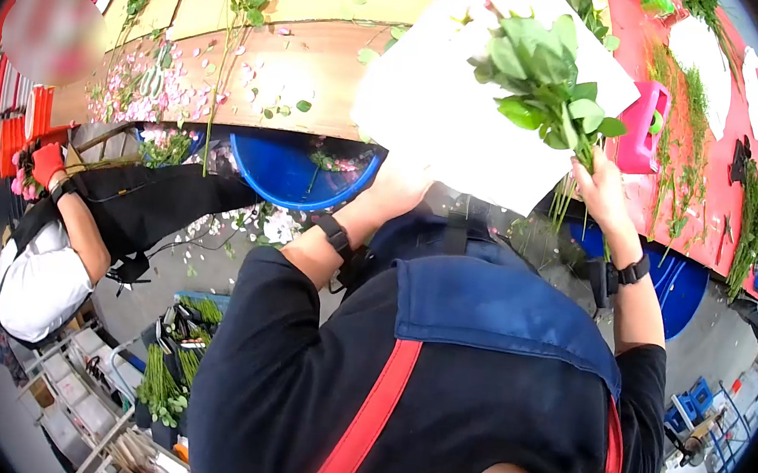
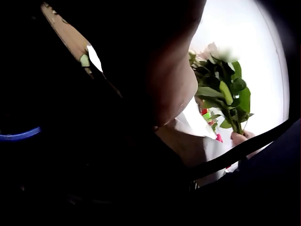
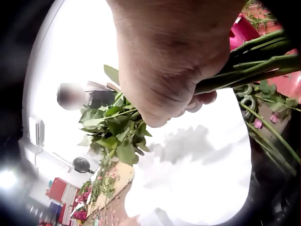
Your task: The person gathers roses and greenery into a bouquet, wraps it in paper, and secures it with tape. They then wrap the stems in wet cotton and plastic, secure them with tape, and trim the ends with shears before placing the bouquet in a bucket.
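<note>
My right hand (image 1: 604, 188) grips the green stems of a leafy bunch of flowers (image 1: 539, 73). In the right wrist view its fingers curl round the stems, whose lower ends (image 3: 263, 61) stick out past the hand. Pale blooms (image 2: 212, 51) at the head of the bunch show in the left wrist view. Behind the bunch spreads a large sheet of white paper (image 1: 430, 103). My left hand (image 1: 400, 188) holds the paper at its near lower edge; its fingertips are washed out in the head view. In the left wrist view that hand (image 2: 174, 89) is mostly dark.
Petals (image 1: 141, 87) and cut stems litter the wooden table (image 1: 320, 92). A pink container (image 1: 646, 126) and greenery stand on the red table (image 1: 636, 33) at right. Blue tubs (image 1: 300, 193) sit below the edge. Another person (image 1: 42, 280) works at left. Carts (image 1: 86, 390) stand behind.
</note>
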`<act>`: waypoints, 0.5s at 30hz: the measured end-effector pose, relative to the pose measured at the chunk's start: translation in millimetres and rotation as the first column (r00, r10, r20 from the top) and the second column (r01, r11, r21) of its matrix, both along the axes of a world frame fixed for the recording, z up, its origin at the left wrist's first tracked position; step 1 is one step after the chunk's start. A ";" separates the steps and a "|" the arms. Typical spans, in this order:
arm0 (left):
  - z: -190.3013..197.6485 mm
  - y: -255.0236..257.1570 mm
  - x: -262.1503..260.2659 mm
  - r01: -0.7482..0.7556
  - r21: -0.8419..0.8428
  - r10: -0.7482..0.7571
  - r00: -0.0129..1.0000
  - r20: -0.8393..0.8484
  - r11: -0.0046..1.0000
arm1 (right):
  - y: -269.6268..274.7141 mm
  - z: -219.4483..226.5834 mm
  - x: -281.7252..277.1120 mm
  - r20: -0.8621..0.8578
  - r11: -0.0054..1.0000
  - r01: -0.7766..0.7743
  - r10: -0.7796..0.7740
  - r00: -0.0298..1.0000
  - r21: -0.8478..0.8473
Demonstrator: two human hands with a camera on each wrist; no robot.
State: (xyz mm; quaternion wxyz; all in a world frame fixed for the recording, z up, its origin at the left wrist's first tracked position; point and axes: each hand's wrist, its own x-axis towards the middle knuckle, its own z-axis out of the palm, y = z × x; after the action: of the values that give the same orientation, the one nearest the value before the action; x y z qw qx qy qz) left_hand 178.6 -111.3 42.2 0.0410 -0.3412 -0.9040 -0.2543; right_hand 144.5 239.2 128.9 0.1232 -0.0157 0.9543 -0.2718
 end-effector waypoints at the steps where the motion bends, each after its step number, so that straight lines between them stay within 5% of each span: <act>1: 2.3 2.5 -6.5 0.024 0.079 -0.023 1.000 -0.006 0.997 | -3.1 -14.3 -0.3 -0.097 0.996 -0.084 0.080 0.992 -0.035; 4: 14.5 8.6 -14.4 -0.022 0.164 0.030 0.999 -0.045 0.986 | -15.0 -54.1 1.5 -0.056 0.968 -0.163 0.177 0.983 0.191; 5: 18.0 9.8 -18.5 -0.022 0.182 0.036 0.997 -0.073 0.983 | -5.3 -88.4 2.0 -0.185 0.963 -0.211 0.241 0.953 0.165; 7: 26.8 15.3 -29.7 0.000 0.186 0.024 0.992 -0.126 0.982 | 9.6 -127.1 -5.2 0.119 0.925 -0.316 0.296 0.948 0.213; 10: 36.9 26.1 -48.6 -0.005 0.132 0.023 0.991 -0.135 0.991 | 1.2 -103.1 -6.5 0.030 0.949 -0.294 0.299 0.954 -0.113; 15: 62.1 46.8 -93.2 0.101 -0.095 -0.117 0.977 -0.178 0.990 | 0.1 -87.9 -10.0 0.030 0.913 -0.311 0.330 0.943 -0.264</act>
State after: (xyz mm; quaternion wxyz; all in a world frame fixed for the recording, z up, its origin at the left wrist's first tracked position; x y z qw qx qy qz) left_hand 85.4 -64.5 104.2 0.0954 -0.4137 -0.8864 -0.1847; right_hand 134.6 239.3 40.9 0.1982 -0.1779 0.8906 -0.3687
